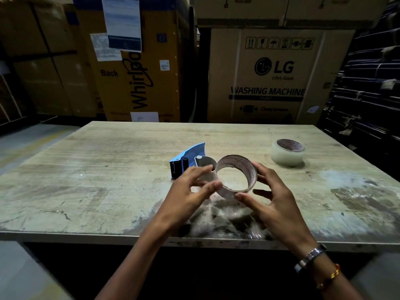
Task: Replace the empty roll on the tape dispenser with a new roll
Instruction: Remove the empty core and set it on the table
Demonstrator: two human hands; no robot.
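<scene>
Nearest, both hands hold the empty core (236,174) just above the surface (86,191): the right hand (275,198) curls thumb and fingers round its rim, while the left hand (190,187) pinches the opposite edge with its fingertips. It is a bare cardboard ring, likely light and easily crushed, so edge holds suit it. Just behind lies the dispenser (190,163), its spindle bare. Farther right sits the new roll (287,152), heavier, slick-sided; best gripped across its flat faces.

View: single head-worn wide-angle camera | Position: above the near edge of the table (86,152) | Facing: forward and down across the table toward stacked cartons (270,76) behind it | Range: close to the table's near half | Overlap: none
</scene>
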